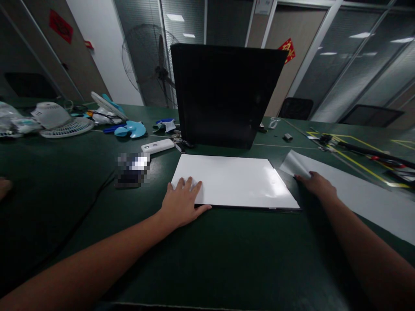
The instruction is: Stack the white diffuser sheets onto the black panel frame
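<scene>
A flat white panel [233, 179] with a dark lower edge lies on the green table in front of me. My left hand [183, 201] rests on its left end, fingers spread, with the thumb along the near edge. To the right, my right hand [319, 185] pinches the near left corner of a long white sheet [359, 190]. That end of the sheet curls up a little, and the rest lies flat and runs off to the right. Behind the panel stands a large black screen-shaped panel [227, 95], leaning back slightly.
Left of the panel are a white oblong device [158, 146], a pixelated object [132, 169] with a cable, blue fan blades [130, 129] and a white fan grille [68, 128]. Dark rods [372, 151] lie at the right. Another person's hand [4, 188] shows at the left edge.
</scene>
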`<state>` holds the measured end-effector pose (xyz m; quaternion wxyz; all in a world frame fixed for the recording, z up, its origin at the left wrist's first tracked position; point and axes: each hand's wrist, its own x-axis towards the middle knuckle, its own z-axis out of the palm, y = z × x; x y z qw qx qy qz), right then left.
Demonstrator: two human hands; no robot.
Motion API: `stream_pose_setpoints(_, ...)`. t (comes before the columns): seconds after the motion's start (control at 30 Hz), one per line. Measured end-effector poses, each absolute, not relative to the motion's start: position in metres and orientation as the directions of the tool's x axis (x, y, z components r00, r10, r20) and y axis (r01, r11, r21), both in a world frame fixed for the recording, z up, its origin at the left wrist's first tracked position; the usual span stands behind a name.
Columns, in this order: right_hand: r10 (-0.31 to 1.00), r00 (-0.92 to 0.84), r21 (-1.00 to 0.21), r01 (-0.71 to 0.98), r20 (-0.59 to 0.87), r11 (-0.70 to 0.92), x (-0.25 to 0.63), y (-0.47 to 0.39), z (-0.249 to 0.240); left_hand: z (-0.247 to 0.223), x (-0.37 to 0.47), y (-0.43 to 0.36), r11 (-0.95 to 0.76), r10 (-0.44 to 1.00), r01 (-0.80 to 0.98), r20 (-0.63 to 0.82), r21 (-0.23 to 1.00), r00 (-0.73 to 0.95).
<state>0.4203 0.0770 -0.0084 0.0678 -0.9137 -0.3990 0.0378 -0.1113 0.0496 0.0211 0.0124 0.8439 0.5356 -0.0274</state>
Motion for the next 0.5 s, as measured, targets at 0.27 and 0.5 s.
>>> stream_pose_setpoints(0.27, 0.713, 0.659, -0.139, 0.75, 0.242, -0.647, 0.4, 0.056, 0.009, 0.019, -0.113, 0.051, -0.438, 0.898, 0.899, -0.041, 0.008, 0.438)
stream_pose_setpoints(0.5, 0.843, 0.291, -0.107, 0.956, 0.452, -0.273, 0.316, 0.048, 0.019, 0.017, -0.114, 0.052, -0.432, 0.9, 0.901, -0.04, 0.043, 0.434)
